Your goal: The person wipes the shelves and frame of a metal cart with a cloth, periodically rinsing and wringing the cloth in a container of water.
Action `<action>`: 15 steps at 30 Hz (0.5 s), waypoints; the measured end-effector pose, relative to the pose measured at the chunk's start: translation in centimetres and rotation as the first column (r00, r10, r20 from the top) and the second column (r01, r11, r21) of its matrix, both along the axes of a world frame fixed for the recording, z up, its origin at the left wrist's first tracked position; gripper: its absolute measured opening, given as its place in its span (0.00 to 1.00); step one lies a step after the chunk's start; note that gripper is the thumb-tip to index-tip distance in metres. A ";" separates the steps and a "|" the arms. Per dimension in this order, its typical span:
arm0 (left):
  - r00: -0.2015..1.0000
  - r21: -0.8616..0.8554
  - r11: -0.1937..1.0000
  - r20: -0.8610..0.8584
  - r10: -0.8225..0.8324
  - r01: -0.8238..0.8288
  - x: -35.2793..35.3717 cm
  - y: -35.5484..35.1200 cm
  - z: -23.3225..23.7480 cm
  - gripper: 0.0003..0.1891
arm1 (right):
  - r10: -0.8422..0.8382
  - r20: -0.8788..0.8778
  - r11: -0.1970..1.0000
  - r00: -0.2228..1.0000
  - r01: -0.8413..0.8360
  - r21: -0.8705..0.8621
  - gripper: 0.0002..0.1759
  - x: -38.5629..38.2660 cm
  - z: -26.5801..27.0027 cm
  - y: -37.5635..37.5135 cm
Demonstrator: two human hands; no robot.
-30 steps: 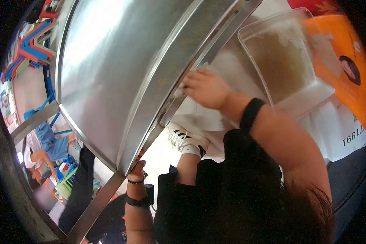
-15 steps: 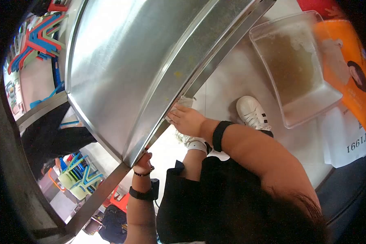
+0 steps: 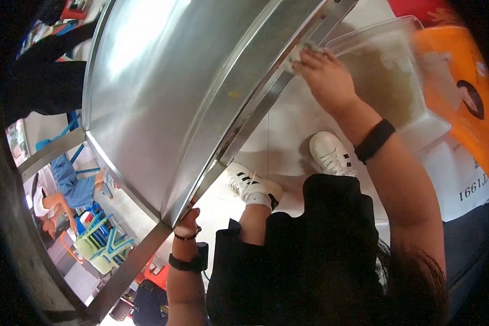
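Note:
A large stainless steel panel with a raised rim fills the upper middle of the view. My right hand presses a pale, crumpled cloth against the lower metal edge near the top. My left hand is at the panel's near corner, its fingertips partly hidden behind the edge; what they grip, if anything, is hidden. Beyond my right hand stands a clear plastic tub with murky liquid in it.
An orange bag and a white bag lie right of the tub. My white shoes are on the floor below the panel. At left are metal frame bars, stacked coloured stools and other people.
My right hand has moved up and to the right along the metal edge with the cloth. My left hand has stayed at the corner. People have come into view at left.

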State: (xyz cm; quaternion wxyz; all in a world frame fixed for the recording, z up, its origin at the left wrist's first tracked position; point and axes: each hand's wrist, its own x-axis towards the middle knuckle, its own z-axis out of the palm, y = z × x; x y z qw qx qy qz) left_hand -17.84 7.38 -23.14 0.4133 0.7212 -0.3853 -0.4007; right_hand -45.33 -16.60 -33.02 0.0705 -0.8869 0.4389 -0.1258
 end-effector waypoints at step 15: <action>0.986 -0.223 0.969 -0.106 -0.129 0.103 -0.9 -1.9 -0.2 0.13 | -0.355 0.112 0.910 0.928 0.315 0.269 0.13 6.0 3.3 -5.1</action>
